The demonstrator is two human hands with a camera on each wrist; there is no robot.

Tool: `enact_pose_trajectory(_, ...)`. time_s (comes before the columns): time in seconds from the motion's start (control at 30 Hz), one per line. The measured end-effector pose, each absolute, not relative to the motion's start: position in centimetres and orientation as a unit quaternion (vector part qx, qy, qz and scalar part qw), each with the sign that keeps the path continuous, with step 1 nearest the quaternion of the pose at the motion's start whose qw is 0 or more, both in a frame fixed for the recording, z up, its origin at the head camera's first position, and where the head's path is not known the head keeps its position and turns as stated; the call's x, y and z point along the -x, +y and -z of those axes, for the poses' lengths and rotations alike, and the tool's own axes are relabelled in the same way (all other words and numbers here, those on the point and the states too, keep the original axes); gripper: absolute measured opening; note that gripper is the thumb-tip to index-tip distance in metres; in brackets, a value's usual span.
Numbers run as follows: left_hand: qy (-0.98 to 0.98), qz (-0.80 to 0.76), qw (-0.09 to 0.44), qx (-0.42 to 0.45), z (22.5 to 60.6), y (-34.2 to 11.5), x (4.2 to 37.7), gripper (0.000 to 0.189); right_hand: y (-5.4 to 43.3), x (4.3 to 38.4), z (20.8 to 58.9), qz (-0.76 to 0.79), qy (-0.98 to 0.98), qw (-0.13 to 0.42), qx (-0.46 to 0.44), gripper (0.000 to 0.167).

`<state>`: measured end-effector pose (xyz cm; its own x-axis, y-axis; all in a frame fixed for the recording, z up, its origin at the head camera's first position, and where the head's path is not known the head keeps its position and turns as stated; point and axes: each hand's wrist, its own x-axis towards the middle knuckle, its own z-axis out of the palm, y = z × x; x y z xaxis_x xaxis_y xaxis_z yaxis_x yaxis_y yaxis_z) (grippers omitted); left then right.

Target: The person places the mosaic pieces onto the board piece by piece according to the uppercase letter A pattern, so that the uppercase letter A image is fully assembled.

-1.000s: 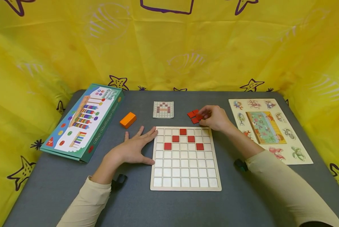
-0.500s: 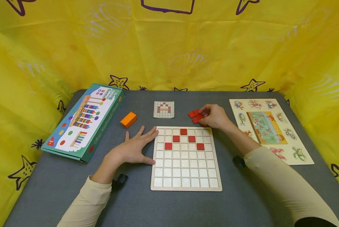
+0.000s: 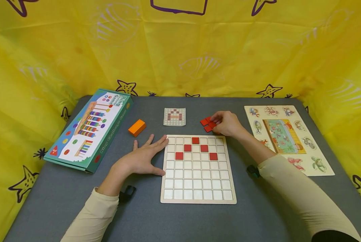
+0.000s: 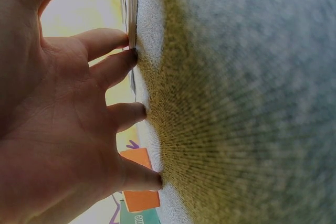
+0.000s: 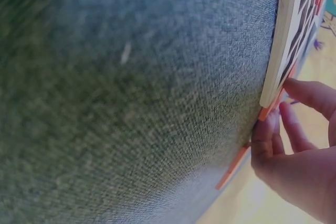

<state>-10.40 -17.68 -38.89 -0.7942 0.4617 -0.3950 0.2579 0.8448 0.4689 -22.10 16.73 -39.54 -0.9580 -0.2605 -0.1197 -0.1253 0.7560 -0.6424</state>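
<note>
My left hand [image 3: 141,159] lies spread at the left side of a white grid board [image 3: 197,184], thumb and fingertips right at its edge. Several red square tiles [image 3: 204,122] lie together just beyond the board's far right part. Over their right side is my right hand [image 3: 229,125], thumb and fingers bent around a red tile [image 5: 264,113] close to the board's edge; the fingers partly hide it. Red tiles sit in the grid in a peak shape, one red tile [image 3: 195,140] at the top. In the left wrist view, the left hand's fingers [image 4: 118,69] are straight and apart.
A small card [image 3: 174,117] with a printed grid pattern lies beyond the board. An orange block [image 3: 136,128] and a green game box [image 3: 91,134] are at the left. At the right lies a wooden puzzle board [image 3: 316,166] with sea animals, partly under the right forearm.
The right hand stays at the red tiles, its fingers shifting slightly among them, while the right forearm moves a little to the left. The left hand and board keep their places.
</note>
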Motion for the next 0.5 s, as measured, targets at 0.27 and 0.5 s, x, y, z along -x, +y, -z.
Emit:
enact_pose_trajectory(0.27, 0.925, -0.202, 0.255, -0.195, 38.93, -17.71, 10.38, 0.115, 16.32, 22.21, 39.65, 0.329, 0.934, 0.094, 0.107, 0.032)
enact_pose_trajectory(0.5, 0.925, -0.201, 0.254, -0.199, 38.82, -17.69, 10.39, 0.115, 16.46, 22.17, 39.63, 0.330, 0.933, 0.092, 0.113, 0.030)
